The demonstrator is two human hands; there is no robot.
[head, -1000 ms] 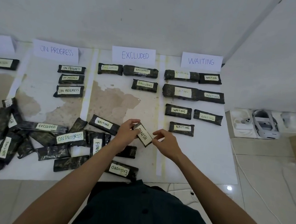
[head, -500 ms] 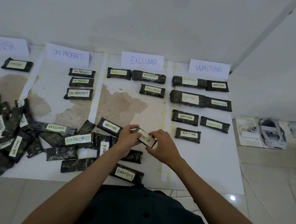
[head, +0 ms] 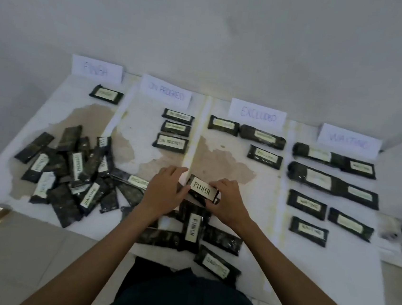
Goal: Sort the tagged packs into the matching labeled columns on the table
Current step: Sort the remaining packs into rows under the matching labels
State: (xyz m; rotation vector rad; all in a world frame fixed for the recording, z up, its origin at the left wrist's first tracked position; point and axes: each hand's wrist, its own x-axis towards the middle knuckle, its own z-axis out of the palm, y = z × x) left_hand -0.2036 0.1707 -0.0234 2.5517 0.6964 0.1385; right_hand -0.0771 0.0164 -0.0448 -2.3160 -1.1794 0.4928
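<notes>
The white desk point(head: 319, 264) is split into four columns headed by paper cards. The FINISH card point(head: 97, 70) stands at the far left, well apart from the hands, with ON PROGRESS, EXCLUDED and WAITING to its right. A loose pile of unsorted packs point(head: 69, 170) covers the near-left part of the desk, and it lies between the hands and the FINISH column, where one sorted FINISH pack point(head: 106, 94) lies so far.

The likely trouble is the carry. The held pack has to go leftward across or around that pile, and a low pass could drag loose packs into the ON PROGRESS column or mix up the rows. Setting it down short would put it in the wrong column.

The left hand point(head: 166, 193) and right hand point(head: 230, 202) are both grasping the held FINISH pack point(head: 202, 190), one at each end. It sits between them, tag up, just above other loose packs near the desk's front edge.
</notes>
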